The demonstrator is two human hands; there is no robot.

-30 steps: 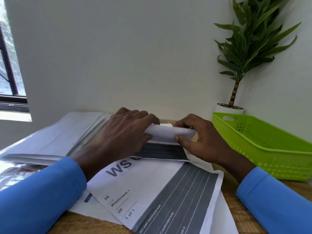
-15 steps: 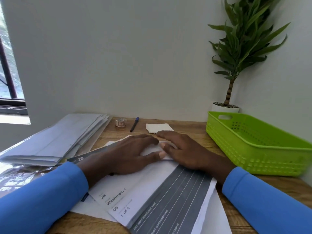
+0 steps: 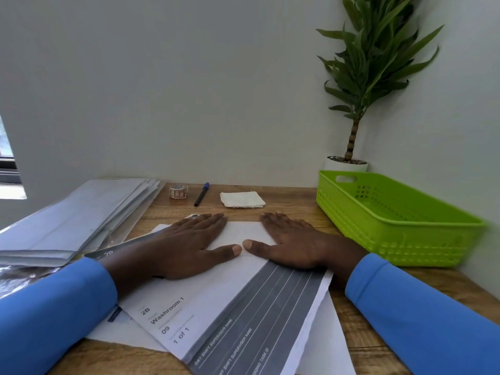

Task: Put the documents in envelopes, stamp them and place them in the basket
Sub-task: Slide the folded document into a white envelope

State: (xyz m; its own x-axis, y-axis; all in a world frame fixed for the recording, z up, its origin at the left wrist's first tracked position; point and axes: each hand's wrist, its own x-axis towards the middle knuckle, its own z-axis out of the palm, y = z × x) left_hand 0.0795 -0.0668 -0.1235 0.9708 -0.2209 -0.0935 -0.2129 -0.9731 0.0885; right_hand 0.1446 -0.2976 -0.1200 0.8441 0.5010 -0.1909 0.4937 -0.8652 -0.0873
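Note:
A printed document (image 3: 216,307) with grey bands and the words "Washroom 1" lies on the wooden desk, its far part folded over towards me. My left hand (image 3: 186,244) and my right hand (image 3: 292,242) both rest flat on the folded white flap (image 3: 240,234), fingers spread, thumbs almost touching. A stack of white envelopes (image 3: 81,217) lies at the left. A small roll of stamps (image 3: 178,191) stands at the back of the desk. The green basket (image 3: 400,212) sits at the right and looks empty.
A blue-capped pen (image 3: 201,194) and a folded white cloth (image 3: 242,199) lie near the wall behind my hands. A potted plant (image 3: 354,125) stands in the back right corner behind the basket. More sheets (image 3: 324,347) lie under the document.
The document's far edge, held rolled up in both hands a second ago, now lies folded flat. Both hands have come down onto it and slid apart along the fold.

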